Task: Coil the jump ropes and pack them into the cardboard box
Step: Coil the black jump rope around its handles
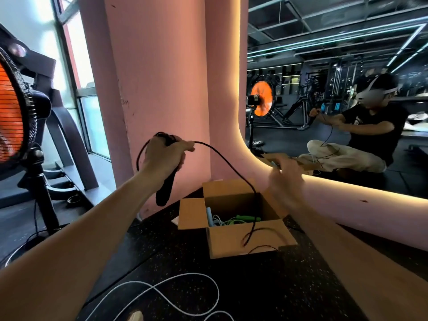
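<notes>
**A:** Pillar first, since it fills the most space: a pink pillar (157, 89) rises behind the cardboard box (234, 237), and a wall mirror (335, 66) runs off to the right of the box, lit along its edge.

**B:** And left of the box?

**A:** An orange-bladed fan (14, 117) on a black stand, well apart from it. The box itself sits on dark speckled floor matting (185, 286) with its flaps open.

**B:** What's inside?

**A:** A green jump rope (240, 219) and a pale blue handle (209, 215) standing against the box's left inner wall, with light cord bundled between them.

**B:** Where's the rope being worked?

**A:** The black jump rope (229, 165) arcs from above the box down over its front flap, where the loose end curls. Its handles (165, 188) hang up and to the left of the box.

**B:** Hands?

**A:** The left hand (165, 154) grips those black handles, fingers curled round them, thumb pinning the cord. The right hand (286, 177) is above the box's right side, blurred; I cannot tell whether it holds anything.

**B:** Anything nearer than the box?

**A:** A white jump rope (176, 300) lies looped on the matting in front of the box.
</notes>
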Motion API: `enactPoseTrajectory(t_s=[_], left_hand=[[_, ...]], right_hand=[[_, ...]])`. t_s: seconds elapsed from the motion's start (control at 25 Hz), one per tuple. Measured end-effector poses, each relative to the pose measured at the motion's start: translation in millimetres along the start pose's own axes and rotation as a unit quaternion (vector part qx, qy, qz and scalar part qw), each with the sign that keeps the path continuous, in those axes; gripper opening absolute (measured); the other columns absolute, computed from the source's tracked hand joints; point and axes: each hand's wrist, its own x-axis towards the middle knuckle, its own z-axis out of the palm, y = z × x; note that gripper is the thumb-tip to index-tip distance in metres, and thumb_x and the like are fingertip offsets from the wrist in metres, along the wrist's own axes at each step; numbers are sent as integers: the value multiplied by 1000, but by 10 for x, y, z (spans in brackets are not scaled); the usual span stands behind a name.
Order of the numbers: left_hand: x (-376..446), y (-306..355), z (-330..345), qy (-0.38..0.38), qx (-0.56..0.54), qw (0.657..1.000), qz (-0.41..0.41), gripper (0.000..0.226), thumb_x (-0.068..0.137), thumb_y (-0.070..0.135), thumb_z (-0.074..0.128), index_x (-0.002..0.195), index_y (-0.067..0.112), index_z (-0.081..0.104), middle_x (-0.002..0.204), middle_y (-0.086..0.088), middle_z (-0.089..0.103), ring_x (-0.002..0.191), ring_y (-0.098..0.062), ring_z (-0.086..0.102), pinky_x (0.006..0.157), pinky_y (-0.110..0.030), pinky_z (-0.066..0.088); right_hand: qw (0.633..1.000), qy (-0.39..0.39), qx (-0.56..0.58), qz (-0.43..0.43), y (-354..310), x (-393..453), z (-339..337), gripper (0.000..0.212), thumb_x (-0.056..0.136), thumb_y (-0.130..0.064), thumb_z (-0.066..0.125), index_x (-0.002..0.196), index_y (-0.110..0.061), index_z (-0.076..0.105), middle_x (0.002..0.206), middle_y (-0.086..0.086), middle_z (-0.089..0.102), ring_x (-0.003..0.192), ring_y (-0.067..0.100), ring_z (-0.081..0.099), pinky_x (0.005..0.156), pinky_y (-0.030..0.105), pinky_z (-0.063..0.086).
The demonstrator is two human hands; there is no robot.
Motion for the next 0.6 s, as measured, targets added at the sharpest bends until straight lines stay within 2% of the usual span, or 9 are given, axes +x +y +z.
enactPoseTrajectory(t_s=[0.08, 0.12, 0.2, 0.24, 0.28, 0.36, 0.44, 0.52, 0.6], left_hand=[[-70, 41, 150, -42, 32, 999, 2, 22, 90, 19, 69, 79, 1, 73, 50, -4, 55, 44, -16, 46, 49, -25, 43], [-97, 57, 189, -57, 47, 997, 10, 22, 90, 19, 68, 75, 3, 72, 49, -4, 54, 43, -14, 46, 48, -23, 43], [-159, 64, 208, -66, 82, 994, 32, 27, 89, 18, 67, 65, 6, 68, 46, -2, 53, 41, -12, 46, 46, -18, 42], [-170, 55, 180, -72, 88, 993, 29, 28, 90, 19, 66, 64, 7, 68, 46, -2, 54, 42, -13, 46, 47, -20, 43], [-180, 36, 127, -91, 78, 993, 9, 28, 90, 22, 67, 67, 8, 69, 47, -3, 54, 44, -16, 47, 51, -24, 45], [-213, -4, 27, -177, 5, 982, -61, 29, 90, 29, 69, 69, 9, 69, 50, -5, 52, 47, -20, 46, 54, -32, 43], [-292, -44, 6, -303, -55, 943, -129, 33, 86, 36, 69, 62, 13, 63, 48, -1, 46, 45, -17, 42, 53, -30, 39], [-395, -55, 43, -403, -97, 895, -167, 36, 85, 35, 68, 58, 15, 54, 45, 2, 40, 41, -13, 38, 49, -26, 36], [-485, -102, 87, -473, -154, 846, -193, 31, 84, 27, 59, 57, 14, 49, 43, 3, 39, 37, -11, 36, 45, -23, 37]], right_hand=[[984, -32, 142, -99, -564, -204, 145, 47, 104, -40, 34, 145, -20, 48, 144, 2, 52, 130, 18, 46, 107, 39, 37], [975, -101, 158, -116, -758, -236, 200, 50, 105, -45, 33, 147, -22, 45, 143, 1, 53, 128, 16, 49, 106, 37, 39], [958, -244, 128, -83, -1023, -300, 285, 46, 106, -45, 34, 138, -17, 53, 121, 3, 66, 103, 17, 63, 89, 32, 50], [956, -260, 109, -75, -1051, -297, 320, 42, 107, -42, 36, 124, -13, 61, 102, 4, 69, 86, 16, 64, 76, 29, 50], [964, -231, 84, -100, -1057, -269, 344, 40, 107, -41, 38, 109, -12, 66, 86, 2, 67, 74, 13, 62, 66, 27, 46], [974, -123, 47, -185, -1071, -223, 336, 40, 104, -42, 46, 82, -14, 64, 67, -2, 61, 61, 12, 58, 59, 27, 42], [956, -55, 65, -281, -1080, -156, 330, 47, 103, -44, 50, 62, -20, 54, 53, -5, 54, 49, 12, 51, 53, 27, 40], [937, -50, 108, -329, -1135, -160, 343, 58, 103, -41, 52, 49, -26, 38, 43, -8, 40, 39, 9, 36, 50, 26, 32], [937, -69, 184, -289, -1148, -145, 375, 66, 103, -41, 51, 44, -19, 33, 40, -1, 34, 38, 12, 29, 49, 26, 28]])
